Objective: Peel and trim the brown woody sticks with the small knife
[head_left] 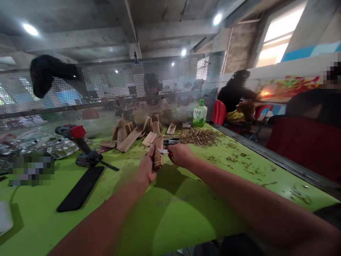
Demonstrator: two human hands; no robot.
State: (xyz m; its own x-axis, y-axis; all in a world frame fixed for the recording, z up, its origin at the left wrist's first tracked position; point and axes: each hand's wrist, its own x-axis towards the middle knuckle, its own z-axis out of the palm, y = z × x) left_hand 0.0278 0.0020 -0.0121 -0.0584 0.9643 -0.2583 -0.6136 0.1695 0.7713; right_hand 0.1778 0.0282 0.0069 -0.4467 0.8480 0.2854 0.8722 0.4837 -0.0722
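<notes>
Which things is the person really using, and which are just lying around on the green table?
In use: wooden piece in the left hand; small blade in the right hand; likely the other wood pieces and shavings pile.
Lying about: power drill; green bottle; black flat slab.

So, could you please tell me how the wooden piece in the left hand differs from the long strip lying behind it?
The wooden piece stands upright, gripped in the left hand; the strip lies on the table, untouched. The piece looks thick and blocky; the strip is thin and long. The right hand's knife touches the piece only. Both are pale brown wood.
</notes>
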